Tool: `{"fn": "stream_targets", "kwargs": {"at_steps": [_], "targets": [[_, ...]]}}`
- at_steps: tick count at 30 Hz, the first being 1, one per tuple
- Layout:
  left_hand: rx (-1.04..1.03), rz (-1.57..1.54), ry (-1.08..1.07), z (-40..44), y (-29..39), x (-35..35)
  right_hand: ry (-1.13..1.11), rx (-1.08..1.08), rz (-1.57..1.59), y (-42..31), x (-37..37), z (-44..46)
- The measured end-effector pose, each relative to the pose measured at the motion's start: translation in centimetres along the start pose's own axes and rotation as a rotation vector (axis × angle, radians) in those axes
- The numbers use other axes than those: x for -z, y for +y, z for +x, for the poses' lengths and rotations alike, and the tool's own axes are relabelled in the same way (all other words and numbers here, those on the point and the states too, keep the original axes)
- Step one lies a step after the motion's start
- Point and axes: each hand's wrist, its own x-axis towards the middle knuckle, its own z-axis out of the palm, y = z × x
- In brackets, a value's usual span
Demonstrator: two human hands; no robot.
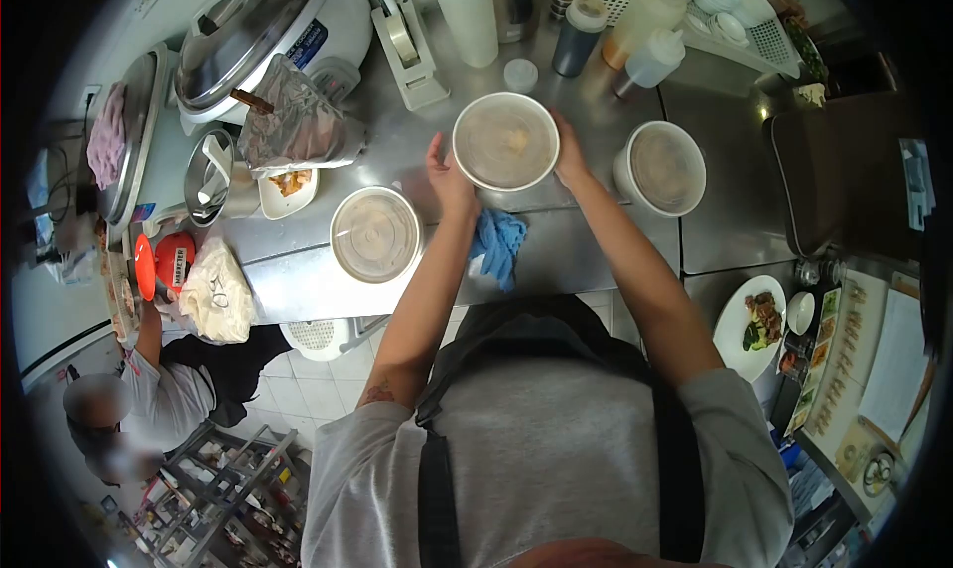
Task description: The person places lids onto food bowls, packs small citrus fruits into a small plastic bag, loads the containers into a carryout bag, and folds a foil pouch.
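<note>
Where the hands are brought together, a lidded tub (506,142) is grasped from opposite sides.
Above the counter (288,278), beyond the near edge's cloth (499,245), it is flanked by left hand (452,184) and right hand (570,155), neither clearly nearer; whether it is raised cannot be told.

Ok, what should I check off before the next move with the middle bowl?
1. Hands on opposite sides of the middle bowl: ok, left hand and right hand.
2. Firm grip: cannot tell, the fingers are partly hidden.
3. Lids on: ok, also on the left bowl and right bowl.
4. Lid edges fully sealed: cannot tell from above.
5. Counter around the middle bowl free of small items: not ok, a blue cloth lies on the near side and a small round container beyond.
</note>
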Motion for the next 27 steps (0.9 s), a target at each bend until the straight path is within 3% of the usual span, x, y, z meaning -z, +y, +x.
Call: {"fn": "stream_targets", "kwargs": {"at_steps": [4,7,8,10,11,12,14,17,19,21,22,25,27], "targets": [[-0.141,0.255,-0.098,1.0,-1.3,1.7,-0.093,0.038,-0.446,-2.5,1.2,-0.2],[-0.234,0.553,-0.061,0.6,0.1,2.2,0.137,0.001,-0.079,-4.3,1.0,-1.9],[-0.264,0.665,-0.031,0.3,0.7,2.1,0.113,-0.03,0.121,-5.1,1.1,-2.6],[-0.187,0.396,-0.198,-1.6,2.9,0.4,0.059,-0.112,0.512,-7.9,1.1,-5.0],[-0.144,0.263,-0.277,-2.4,3.4,-0.2,0.063,-0.116,0.446,-8.2,0.6,-5.8],[0.011,0.255,-0.29,-2.6,2.6,-0.6,0.066,-0.121,0.379,-8.4,-0.1,-6.6],[0.118,0.282,-0.317,-3.0,2.4,-0.2,0.073,-0.111,0.242,-9.2,-1.1,-7.0],[0.102,0.29,-0.292,-2.1,2.7,0.8,0.064,-0.56,0.291,-6.7,0.8,-4.4],[0.061,0.249,-0.283,-1.5,4.1,0.9,0.087,-0.25,0.197,-10.0,0.6,-2.6],[-0.331,0.487,-0.264,-1.4,8.7,-0.4,0.115,0.148,0.014,-16.1,-1.3,-1.9],[-0.524,0.609,-0.253,-1.3,11.0,-0.7,-0.039,0.118,0.0,-16.3,-3.0,-0.4],[-0.224,0.82,-0.349,3.3,15.5,-0.8,-0.407,-0.066,-0.176,-16.9,-10.5,4.3],[-0.243,0.971,-0.337,6.9,14.5,-0.3,-0.316,-0.022,-0.422,-13.7,-14.9,7.2]]}}
